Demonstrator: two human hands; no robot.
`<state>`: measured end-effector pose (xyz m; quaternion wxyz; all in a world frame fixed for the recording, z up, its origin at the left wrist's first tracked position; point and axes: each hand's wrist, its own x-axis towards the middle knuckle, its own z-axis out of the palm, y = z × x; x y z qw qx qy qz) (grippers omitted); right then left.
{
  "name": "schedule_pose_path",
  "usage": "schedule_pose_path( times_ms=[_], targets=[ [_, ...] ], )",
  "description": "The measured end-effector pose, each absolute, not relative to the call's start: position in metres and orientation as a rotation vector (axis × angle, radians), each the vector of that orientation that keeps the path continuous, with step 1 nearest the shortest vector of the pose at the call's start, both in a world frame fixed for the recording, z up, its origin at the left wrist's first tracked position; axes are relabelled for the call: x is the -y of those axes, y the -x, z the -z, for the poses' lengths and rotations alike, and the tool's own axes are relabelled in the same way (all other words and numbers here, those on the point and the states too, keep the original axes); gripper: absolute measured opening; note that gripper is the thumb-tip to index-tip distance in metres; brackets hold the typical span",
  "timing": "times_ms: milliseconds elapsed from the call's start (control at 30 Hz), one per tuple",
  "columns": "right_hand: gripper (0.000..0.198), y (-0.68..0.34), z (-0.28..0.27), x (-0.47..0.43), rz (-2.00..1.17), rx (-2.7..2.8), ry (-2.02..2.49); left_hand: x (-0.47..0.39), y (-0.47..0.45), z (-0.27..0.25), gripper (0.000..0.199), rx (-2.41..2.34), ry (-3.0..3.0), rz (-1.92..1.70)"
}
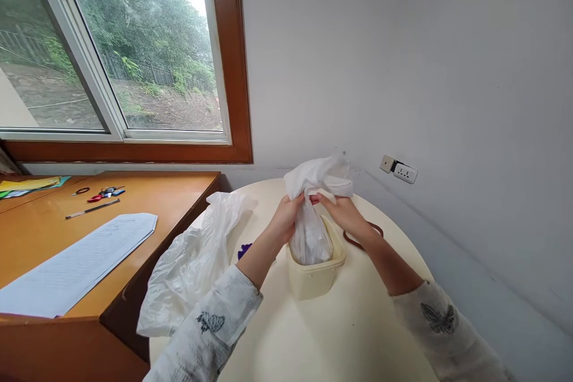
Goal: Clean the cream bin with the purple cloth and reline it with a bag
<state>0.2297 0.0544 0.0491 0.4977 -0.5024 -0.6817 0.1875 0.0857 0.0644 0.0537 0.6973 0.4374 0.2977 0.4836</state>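
Note:
A white plastic bag [312,239] is gathered at its neck between my two hands, its loose top flaring out above them. Its lower part sits inside a cream-coloured plastic container [313,277] on the round table. My left hand [287,215] is closed round the left side of the bag's neck. From the right, my right hand [342,210] pinches the same neck, the fingertips close to those of the left. What the bag contains is too blurred to make out. Behind my right wrist, a brown loop [353,242], perhaps the container's handle, lies partly hidden.
Another crumpled white plastic bag [192,268] spreads over the left of the cream table [286,340], with a small purple item [244,249] beside it. The adjoining wooden desk [179,191] holds papers [89,262], a pen [92,209] and keys [107,192]. A wall socket [405,172] is at right.

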Motion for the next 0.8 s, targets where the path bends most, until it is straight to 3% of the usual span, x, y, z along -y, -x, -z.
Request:
schedule_pose_path(
  times_ms=[67, 233, 400, 567, 700, 800],
  targets=[
    [0.029, -0.245, -0.055, -0.054, -0.395, 1.477, 1.205, -0.064, -0.086, -0.055, 0.014, -0.635, -0.978, -1.081],
    [0.024, -0.258, -0.072, -0.034, 0.037, 1.199, 1.010, -0.065, -0.094, -0.063, 0.029, -0.524, -1.011, -1.018],
    [0.019, -0.246, -0.071, -0.005, 0.491, 1.403, 0.697, -0.076, -0.108, -0.093, 0.032, -0.446, -1.030, -1.014],
    [0.030, -0.238, -0.037, 0.023, 0.505, 1.738, 0.645, -0.085, -0.092, -0.151, 0.036, -0.362, -1.066, -1.037],
    [0.044, -0.237, -0.007, 0.041, 0.472, 2.018, 0.850, -0.080, -0.052, -0.194, 0.038, -0.345, -1.219, -1.088],
    [0.038, -0.237, 0.013, 0.046, 0.416, 2.136, 1.038, -0.072, -0.019, -0.209, 0.037, -0.394, -1.348, -1.106]
  ],
)
